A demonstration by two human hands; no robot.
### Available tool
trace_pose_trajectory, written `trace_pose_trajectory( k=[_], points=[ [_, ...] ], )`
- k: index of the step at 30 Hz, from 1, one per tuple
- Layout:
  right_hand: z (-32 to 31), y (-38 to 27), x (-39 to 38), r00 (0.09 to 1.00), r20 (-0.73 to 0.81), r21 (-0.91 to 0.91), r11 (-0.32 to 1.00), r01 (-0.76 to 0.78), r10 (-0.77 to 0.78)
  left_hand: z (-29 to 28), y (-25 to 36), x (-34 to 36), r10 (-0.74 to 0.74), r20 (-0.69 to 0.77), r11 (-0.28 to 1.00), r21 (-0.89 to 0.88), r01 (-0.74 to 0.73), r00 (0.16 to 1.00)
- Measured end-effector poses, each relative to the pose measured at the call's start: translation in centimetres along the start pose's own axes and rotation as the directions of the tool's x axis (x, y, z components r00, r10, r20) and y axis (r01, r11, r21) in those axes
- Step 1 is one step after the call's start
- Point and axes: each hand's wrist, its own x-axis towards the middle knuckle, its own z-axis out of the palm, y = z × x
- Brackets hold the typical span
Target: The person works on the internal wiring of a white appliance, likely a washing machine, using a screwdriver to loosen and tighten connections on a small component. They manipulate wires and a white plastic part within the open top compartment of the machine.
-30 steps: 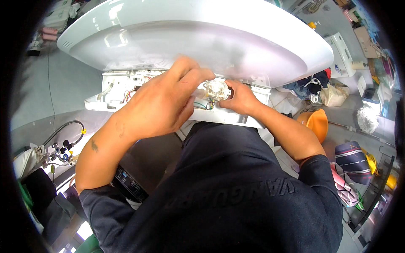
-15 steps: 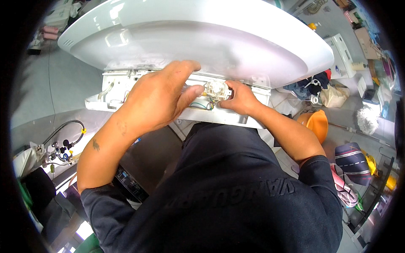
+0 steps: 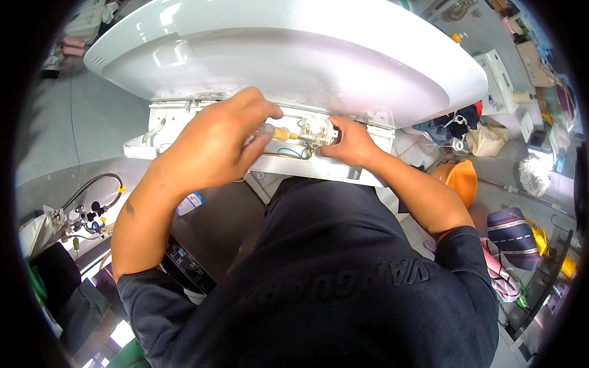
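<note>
My left hand (image 3: 215, 147) is closed around the handle of a screwdriver with a clear and yellow handle (image 3: 282, 134). Its tip end points right, at a small clear plastic mechanism (image 3: 316, 129). That mechanism is pinched at its right side by the thumb and fingers of my right hand (image 3: 351, 141). Both hands work over a long white trough-like housing (image 3: 279, 164), where thin green and dark wires (image 3: 294, 152) show below the mechanism. Behind them rises a large glossy white curved cover (image 3: 276, 55). My left hand hides part of the housing.
An orange basin (image 3: 461, 184) stands on the floor to the right, near dark clothes and a pale bag (image 3: 488, 140). Hoses and valves (image 3: 92, 218) sit at the left. A dark panel (image 3: 221, 227) lies beneath my left forearm, with a blue and white label (image 3: 190, 203).
My left hand has drawn a little to the left, and more of the screwdriver's handle shows. My right hand stays on the clear mechanism.
</note>
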Motion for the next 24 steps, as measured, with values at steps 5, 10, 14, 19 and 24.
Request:
trace_pose_trajectory(
  k=[5, 10, 14, 19, 24],
  points=[
    [-0.3, -0.3, -0.2, 1.000, 0.009, 0.028, 1.000, 0.006, -0.006, -1.6, -2.9, -1.2, -0.082, -0.030, 0.995, -0.052, 0.080, 0.996],
    [-0.8, -0.8, -0.4, 0.999, 0.035, 0.049, 0.999, -0.017, 0.015, 0.0, -8.1, -3.1, -0.286, -0.011, 0.932, -0.237, 0.276, 0.958],
    [-0.9, -1.1, -0.3, 0.999, 0.047, 0.046, 0.999, -0.021, 0.019, 3.5, -11.3, -3.4, -0.447, 0.037, 0.820, -0.384, 0.426, 0.894],
    [-0.6, -0.3, -0.2, 0.999, 0.040, 0.028, 1.000, -0.009, 0.008, 6.7, -14.4, -2.3, -0.482, 0.077, 0.781, -0.414, 0.467, 0.873],
    [-0.5, -0.4, -0.3, 0.999, 0.040, 0.064, 0.998, -0.011, 0.009, 8.3, -15.1, -1.9, -0.415, 0.061, 0.898, -0.134, 0.419, 0.908]
  ],
)
